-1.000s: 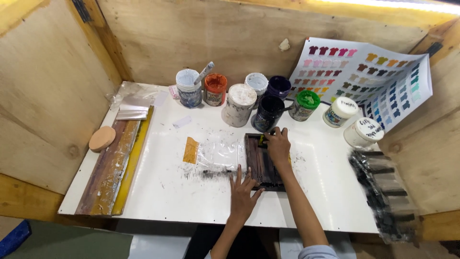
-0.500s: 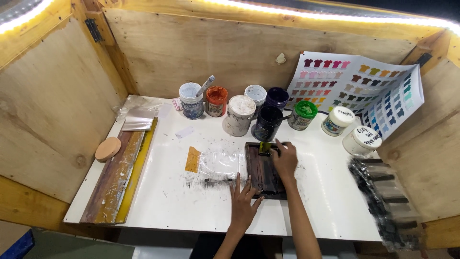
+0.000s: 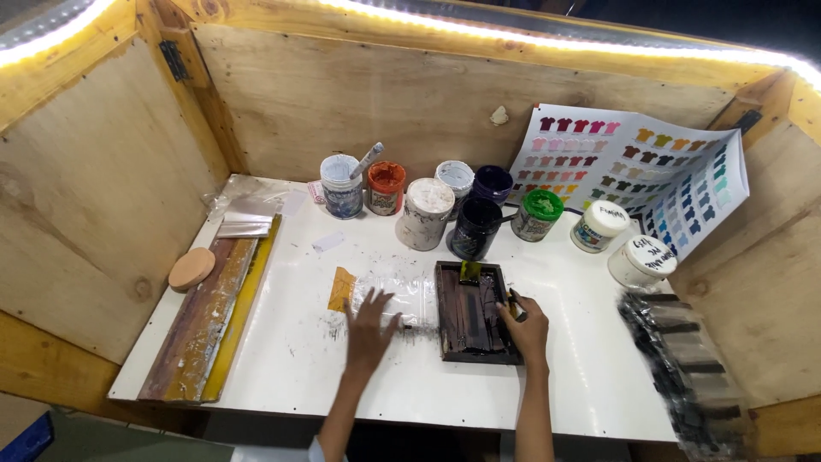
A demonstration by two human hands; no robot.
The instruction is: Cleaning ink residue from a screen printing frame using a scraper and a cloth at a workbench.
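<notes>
On the white table [image 3: 291, 359], a dark ink-covered tray [image 3: 472, 313] lies between the hands. The left hand [image 3: 369, 332] rests flat, fingers spread, on a clear plastic sheet [image 3: 395, 295] just left of it. The right hand [image 3: 525, 325] grips the tray's right edge, near the paint jars [image 3: 425, 214] beyond.

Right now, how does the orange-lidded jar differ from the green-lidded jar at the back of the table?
The orange-lidded jar stands in the back row toward the left, next to a white tub holding a stirring tool; the green-lidded jar sits further right, nearer the colour chart. The lids differ in colour: orange against bright green. Both stand upright with lids on, on the white table, away from both hands.
</notes>
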